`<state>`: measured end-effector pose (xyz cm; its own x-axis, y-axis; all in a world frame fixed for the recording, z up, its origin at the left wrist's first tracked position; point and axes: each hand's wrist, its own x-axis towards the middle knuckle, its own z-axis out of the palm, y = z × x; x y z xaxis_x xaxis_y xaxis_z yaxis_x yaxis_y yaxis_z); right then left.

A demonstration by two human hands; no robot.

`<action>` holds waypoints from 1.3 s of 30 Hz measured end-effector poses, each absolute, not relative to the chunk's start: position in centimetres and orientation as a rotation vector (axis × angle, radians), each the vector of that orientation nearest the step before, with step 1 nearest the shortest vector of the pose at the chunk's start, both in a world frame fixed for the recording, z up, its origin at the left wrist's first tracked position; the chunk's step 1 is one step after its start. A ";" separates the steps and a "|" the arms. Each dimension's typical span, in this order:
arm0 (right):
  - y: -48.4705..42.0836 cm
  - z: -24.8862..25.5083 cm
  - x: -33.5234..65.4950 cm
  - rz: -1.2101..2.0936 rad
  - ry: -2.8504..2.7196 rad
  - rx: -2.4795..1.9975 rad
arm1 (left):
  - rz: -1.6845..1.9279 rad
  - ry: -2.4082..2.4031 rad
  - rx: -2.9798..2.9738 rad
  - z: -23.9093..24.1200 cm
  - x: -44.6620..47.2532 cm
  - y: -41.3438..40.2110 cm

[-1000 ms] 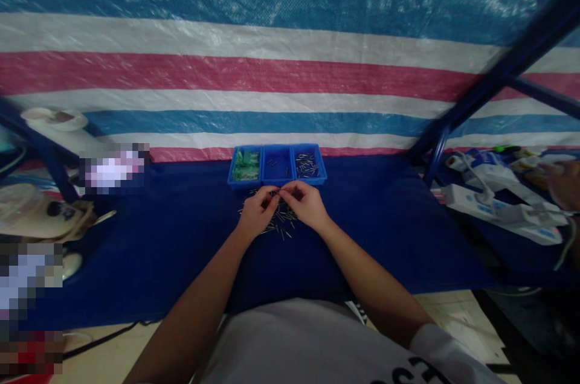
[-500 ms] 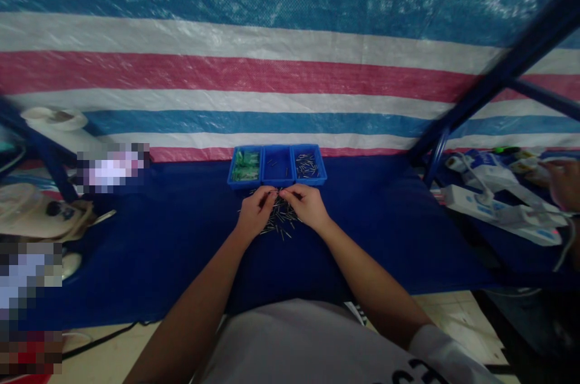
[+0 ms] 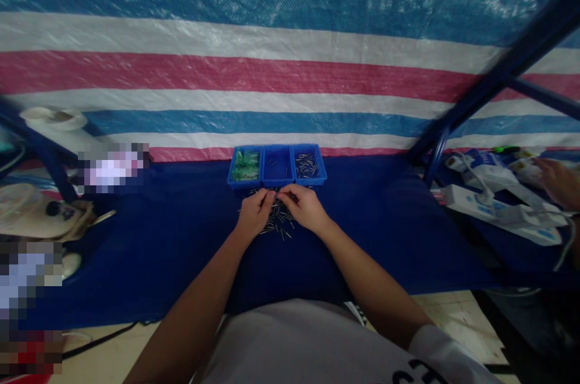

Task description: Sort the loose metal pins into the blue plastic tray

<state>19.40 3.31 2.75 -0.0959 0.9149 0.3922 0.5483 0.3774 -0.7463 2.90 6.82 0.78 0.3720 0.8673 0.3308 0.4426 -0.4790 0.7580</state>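
My left hand (image 3: 255,212) and my right hand (image 3: 304,208) meet fingertip to fingertip over a loose pile of small metal pins (image 3: 278,222) on the dark blue table cloth (image 3: 158,239). Both hands are closed in a pinch on something tiny between them, too small to name. Just beyond the hands stands a blue three-part tray (image 3: 276,165): green parts in the left part, a few pins in the middle, more pins in the right.
A striped tarp (image 3: 272,70) hangs behind the table. A blue metal frame post (image 3: 493,79) slants at the right. White power strips (image 3: 493,206) lie at the right, where another person's hand (image 3: 559,182) shows. A white roll (image 3: 58,127) stands left.
My fingertips have drawn closer together above the pins. The other person's hand at the right has shifted slightly.
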 end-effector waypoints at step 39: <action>3.4 2.5 19.1 0.711 -1.601 -1.299 | 1.047 1.053 2.055 0.8 2.9 6.7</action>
<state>19.12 3.38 2.48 -0.0151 0.9551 0.2960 0.4209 0.2746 -0.8645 2.93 6.74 0.76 0.3754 0.8484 0.3732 0.3781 -0.5078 0.7741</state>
